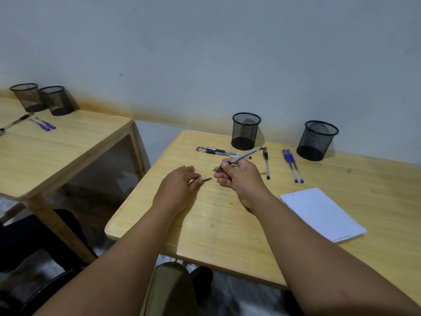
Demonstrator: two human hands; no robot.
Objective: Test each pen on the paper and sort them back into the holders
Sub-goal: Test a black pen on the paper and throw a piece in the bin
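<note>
The right hand (237,179) is gripping a clear-barrelled black pen (241,158), the left hand (180,182) pinching its small dark cap (206,179); the writing should be going onto the white paper pad (323,213).

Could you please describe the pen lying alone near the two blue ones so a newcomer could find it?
On the nearer light wooden table, look between the two black mesh holders. The black-capped clear pen lies alone, left of the pair of blue-capped pens, touched by neither hand.
</note>
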